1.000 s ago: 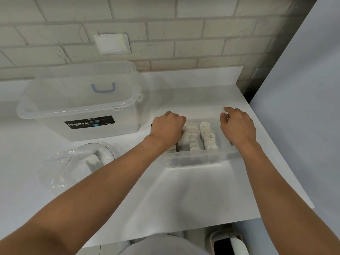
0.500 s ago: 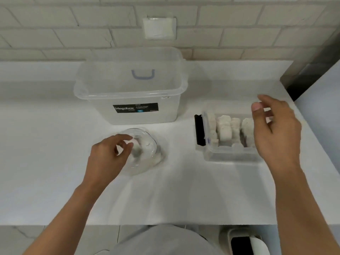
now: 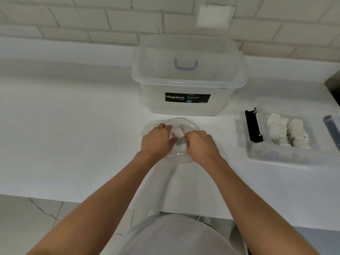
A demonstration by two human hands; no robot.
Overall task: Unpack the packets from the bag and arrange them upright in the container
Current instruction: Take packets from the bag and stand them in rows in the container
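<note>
Because your left hand [image 3: 156,140] grips the thin clear bag [image 3: 185,124] with curled fingers, the film can slide or tear if you pull hard. A white packet [image 3: 175,133] lies inside the bag, between your hands, and may spill flat onto the counter [image 3: 73,126]. Your right hand [image 3: 200,147] pinches the bag's mouth; whether it also catches the packet is hidden. Well to the right, the container [image 3: 276,157] holds upright packets [image 3: 287,133] in rows. A careless drop there can knock them over, so lower each one gently beside its neighbours.
</note>
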